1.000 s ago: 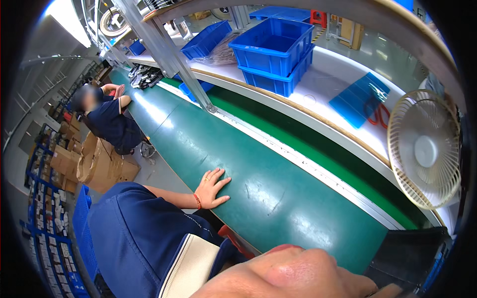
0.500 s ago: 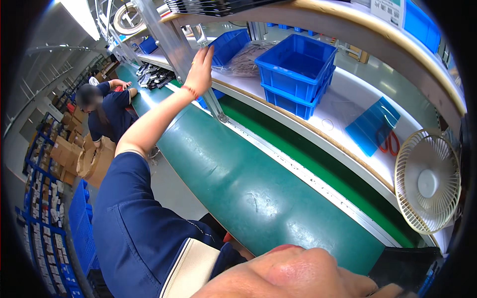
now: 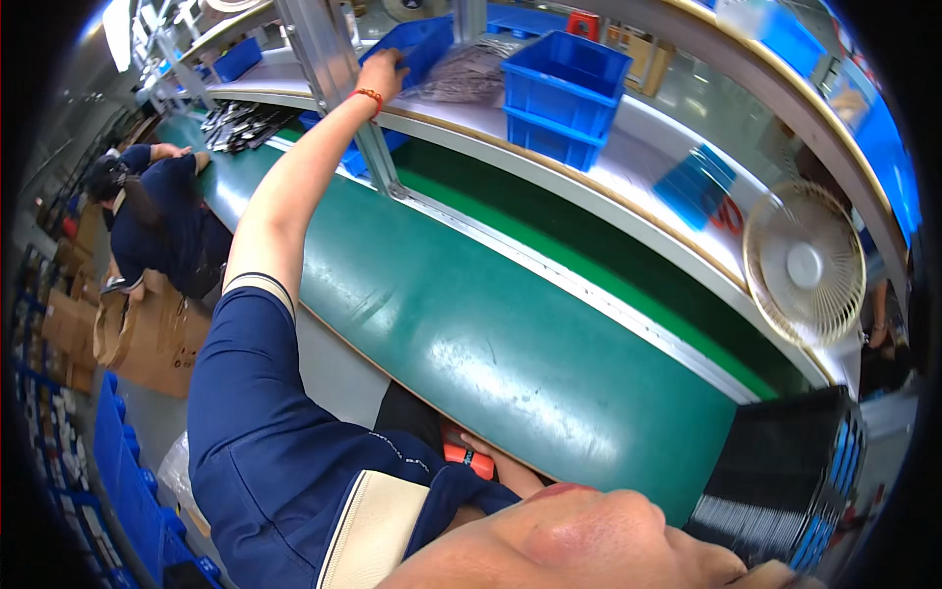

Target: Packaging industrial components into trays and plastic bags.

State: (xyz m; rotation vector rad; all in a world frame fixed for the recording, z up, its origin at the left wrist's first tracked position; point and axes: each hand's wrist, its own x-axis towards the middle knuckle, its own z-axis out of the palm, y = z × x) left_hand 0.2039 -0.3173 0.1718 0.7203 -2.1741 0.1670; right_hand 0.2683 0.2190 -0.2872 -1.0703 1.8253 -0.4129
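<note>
My left arm stretches out to the shelf. My left hand [image 3: 383,75] is at the near side of a tilted blue bin [image 3: 424,49], with bent fingers a little apart and nothing visible in them. Whether it touches the bin's rim I cannot tell. Beside that bin lies a clear bag of thin grey-brown pieces [image 3: 461,74]. Down by the table's near edge, my right hand [image 3: 483,452] is partly in view next to an orange-red object [image 3: 469,459] with a dark mark. Its fingers are mostly hidden.
Stacked blue bins [image 3: 564,93], a blue sheet [image 3: 692,187], red-handled scissors [image 3: 726,214] and a fan [image 3: 805,265] are along the shelf. A metal post [image 3: 368,147] stands beside my left arm. Black trays [image 3: 775,461] are piled at the green table's [image 3: 471,344] right end. A co-worker [image 3: 162,221] sits at left.
My left hand has gone from raised with straight fingers to bent fingers at the tilted blue bin. The view has shifted, bringing the right hand, orange-red object and more black trays into sight.
</note>
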